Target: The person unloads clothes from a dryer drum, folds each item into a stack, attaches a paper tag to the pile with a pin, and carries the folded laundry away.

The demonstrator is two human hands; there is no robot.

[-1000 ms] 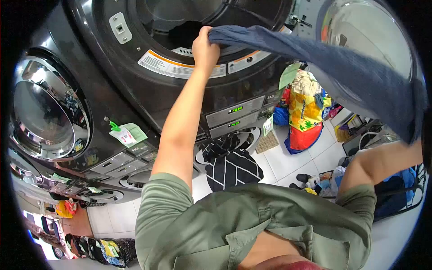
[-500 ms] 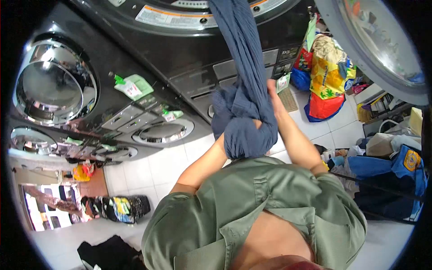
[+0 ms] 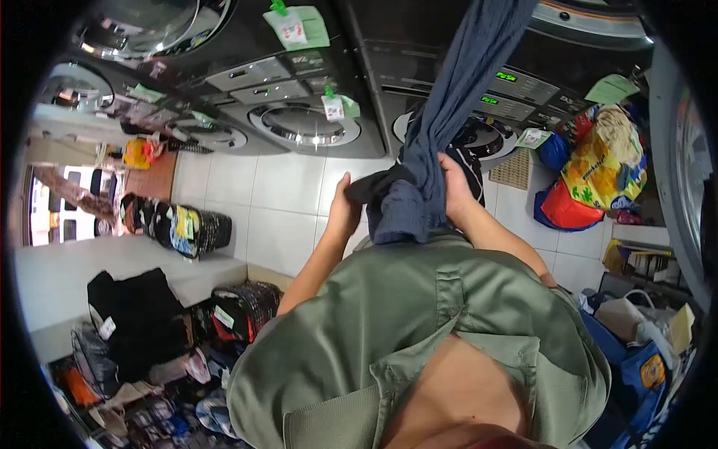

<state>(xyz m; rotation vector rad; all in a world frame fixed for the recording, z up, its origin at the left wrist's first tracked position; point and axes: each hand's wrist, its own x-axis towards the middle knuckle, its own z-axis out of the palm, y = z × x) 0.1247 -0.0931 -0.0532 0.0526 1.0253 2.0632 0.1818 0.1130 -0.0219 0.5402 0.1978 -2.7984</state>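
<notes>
White-tiled floor [image 3: 288,183]: below dark machines [image 3: 247,45]
Left hand [image 3: 345,211]: left side of bunched blue-grey cloth [image 3: 452,108], partly hidden, can't tell if pinching
Cloth: between hands, stretched up out of frame
Right hand [image 3: 458,193]: against cloth, grip hidden, can't tell

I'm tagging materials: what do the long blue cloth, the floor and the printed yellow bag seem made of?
Blue cloth: matt, soft woven or knit fabric, from its fine lengthwise creases; fibre unclear.
Floor: probably glazed ceramic tile, given the soft sheen and straight joints.
Yellow bag: likely plastic, slightly glossy, judging by its bright print.
</notes>
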